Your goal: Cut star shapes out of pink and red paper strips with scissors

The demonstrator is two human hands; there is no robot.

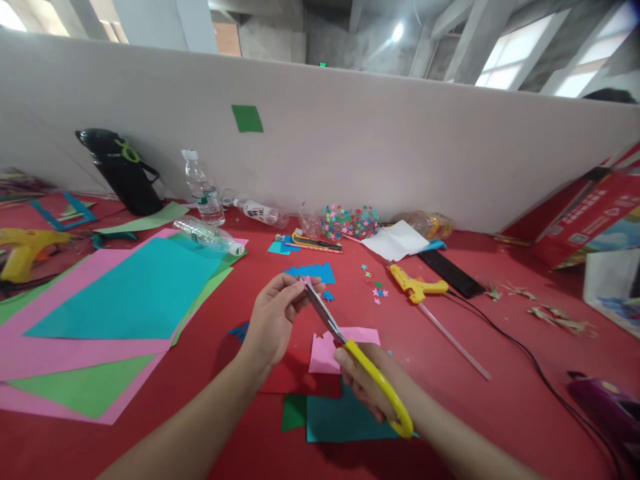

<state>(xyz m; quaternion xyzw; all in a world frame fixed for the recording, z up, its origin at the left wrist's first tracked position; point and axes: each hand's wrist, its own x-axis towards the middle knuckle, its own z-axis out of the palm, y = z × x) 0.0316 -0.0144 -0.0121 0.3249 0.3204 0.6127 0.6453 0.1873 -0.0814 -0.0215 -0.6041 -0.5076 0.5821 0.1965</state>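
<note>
Gripping yellow scissors (379,381) in right hand (360,383), pinching pink scrap (305,282) in left hand (273,312), star-filled container (351,222) beyond

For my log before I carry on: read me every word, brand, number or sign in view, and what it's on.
White-labelled bottle: last character seems "水"; the rest is unclear.
Red box: white characters, too blurred to read.
Upright bottle: green label, too small.
Nearest bottle: faint marking, unreadable.
Green sign: too small.

The scissor blades (325,313) are shiny metal; their handle (379,381), smooth plastic; the paper sheets (135,287), matt.
</note>
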